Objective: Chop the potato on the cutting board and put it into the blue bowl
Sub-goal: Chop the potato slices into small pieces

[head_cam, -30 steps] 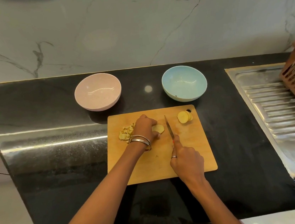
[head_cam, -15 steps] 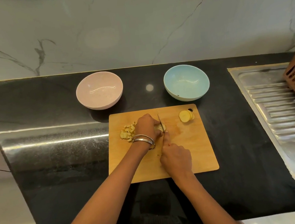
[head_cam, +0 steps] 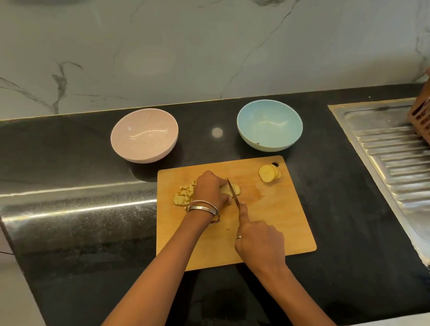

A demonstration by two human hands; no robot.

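On the wooden cutting board (head_cam: 270, 223), the left hand (head_cam: 210, 189) pins a potato slice (head_cam: 234, 189) under its fingertips while the right hand (head_cam: 260, 241) has its grip closed around a knife (head_cam: 233, 191), blade resting on that slice. Chopped potato pieces (head_cam: 184, 195) lie just left of the left hand, and stacked potato slices (head_cam: 269, 173) sit near the board's far right corner. The blue bowl (head_cam: 269, 125) stands on the black surface (head_cam: 83, 246) just beyond the board, a pink bowl (head_cam: 144, 135) to its left.

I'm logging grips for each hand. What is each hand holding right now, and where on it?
Right hand grips the knife by its handle, forefinger along the spine. Left hand pins potato slices from above.
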